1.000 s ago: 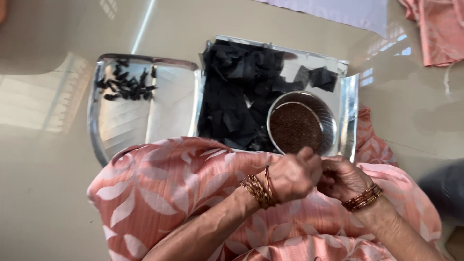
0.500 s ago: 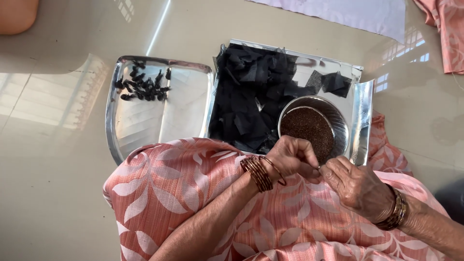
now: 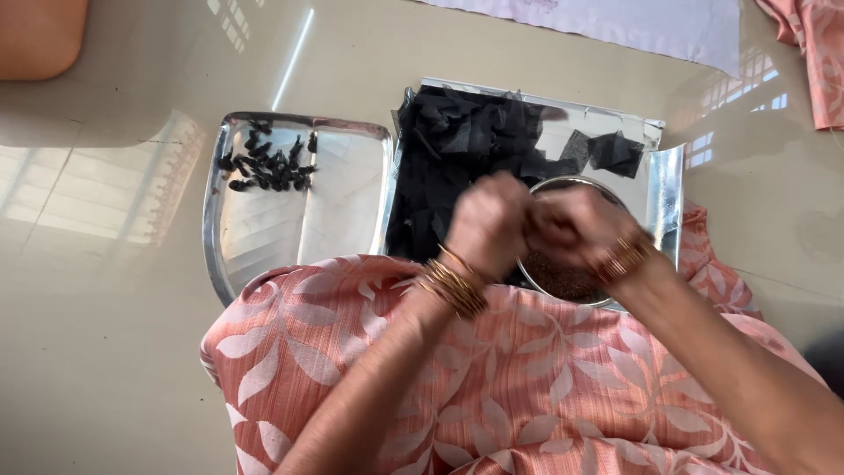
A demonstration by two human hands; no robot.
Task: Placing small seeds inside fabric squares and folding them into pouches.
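Left hand (image 3: 492, 224) and right hand (image 3: 571, 220) pressed together above steel bowl (image 3: 563, 281) of brown seeds – blurred, cannot tell grip or what's pinched; slip could spill seeds onto black cloth pieces (image 3: 457, 158)

**Glossy floor, two trays**

The floor (image 3: 114, 352) is smooth, beige and shiny, with window light mirrored in it. Two steel trays lie on it side by side, touching: the left tray (image 3: 264, 237) and the right tray (image 3: 664, 189). A white sheet (image 3: 633, 22) lies beyond them, pink cloth (image 3: 813, 44) at the far right, and an orange thing (image 3: 40, 35) at the far left corner.
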